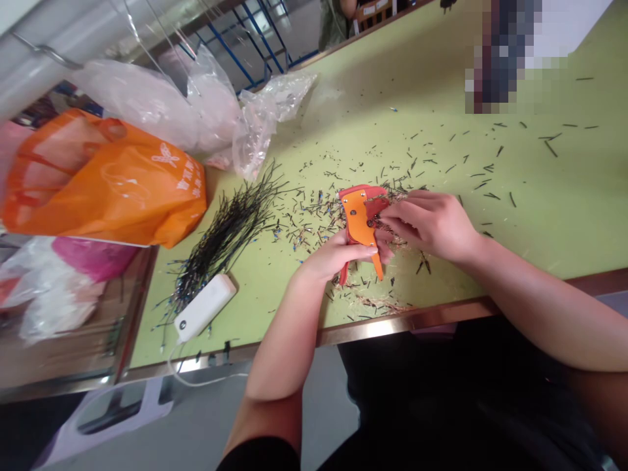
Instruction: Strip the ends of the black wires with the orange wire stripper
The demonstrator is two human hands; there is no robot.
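Observation:
My left hand (338, 254) is wrapped round the handles of an orange and red wire stripper (360, 216), held upright over the green tabletop. Close against the tool's right side, my right hand (426, 219) has its fingers pinched together near the jaw. What those fingers hold, if anything, is too small and hidden to make out. Beneath and around both hands lie many short black wire offcuts (314, 219) and thin copper strands (383, 304). To the left rests a long bundle of black wires (226, 229), several with blue ends.
A white power bank (206, 307) with a white cable lies by the front edge, beside the wire bundle. On the left stand an orange bag (147, 180) and clear plastic bags (216, 98). More black offcuts are scattered toward the right. A pixelated patch covers the upper right.

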